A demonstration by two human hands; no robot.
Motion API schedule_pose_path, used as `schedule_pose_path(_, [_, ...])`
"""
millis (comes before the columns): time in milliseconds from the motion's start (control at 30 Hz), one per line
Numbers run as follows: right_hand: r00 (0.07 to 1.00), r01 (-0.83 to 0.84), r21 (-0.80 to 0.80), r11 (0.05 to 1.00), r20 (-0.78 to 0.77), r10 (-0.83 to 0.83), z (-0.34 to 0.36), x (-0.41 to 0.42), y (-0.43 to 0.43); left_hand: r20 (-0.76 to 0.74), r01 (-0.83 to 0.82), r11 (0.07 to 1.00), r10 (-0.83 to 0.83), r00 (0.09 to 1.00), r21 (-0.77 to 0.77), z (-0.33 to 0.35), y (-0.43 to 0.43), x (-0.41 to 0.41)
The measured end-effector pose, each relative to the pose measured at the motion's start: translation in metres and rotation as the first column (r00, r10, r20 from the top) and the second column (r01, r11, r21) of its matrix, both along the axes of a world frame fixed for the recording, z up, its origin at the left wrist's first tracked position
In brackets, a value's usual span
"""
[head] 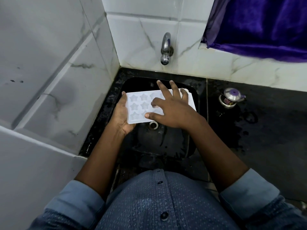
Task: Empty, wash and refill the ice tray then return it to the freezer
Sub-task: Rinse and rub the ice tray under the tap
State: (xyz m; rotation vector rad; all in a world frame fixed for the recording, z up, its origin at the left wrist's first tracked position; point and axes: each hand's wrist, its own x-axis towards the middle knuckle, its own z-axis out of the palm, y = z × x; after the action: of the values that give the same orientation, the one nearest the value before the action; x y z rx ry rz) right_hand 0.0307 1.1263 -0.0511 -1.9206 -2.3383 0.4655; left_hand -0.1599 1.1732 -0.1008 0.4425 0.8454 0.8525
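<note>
Room: white marbled wall tiles [49, 63] left and behind; steel tap [166, 47] over a black sink [166, 146]; wet black counter [265, 146] right.
Left hand [121, 115]: cupped round the ice tray's [137, 103] left end, gripping it.
Right hand [171, 110]: fingers spread, resting on the tray's top.
Ice tray: above the sink, star cavities up, long axis left to right.

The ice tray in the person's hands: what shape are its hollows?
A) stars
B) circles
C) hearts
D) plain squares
A: the white ice tray, held over the dark sink, shows rows of star-shaped hollows in the part that the hand does not cover.
</note>
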Motion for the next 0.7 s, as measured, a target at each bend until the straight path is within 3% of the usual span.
schedule_pose_path(700, [0.998, 0.043, 0.025, 0.999, -0.056, -0.042, 0.0, 0.023, -0.011, -0.039, 0.014, 1.0, -0.013, 0.999, 0.006, 0.001, -0.008, 0.024])
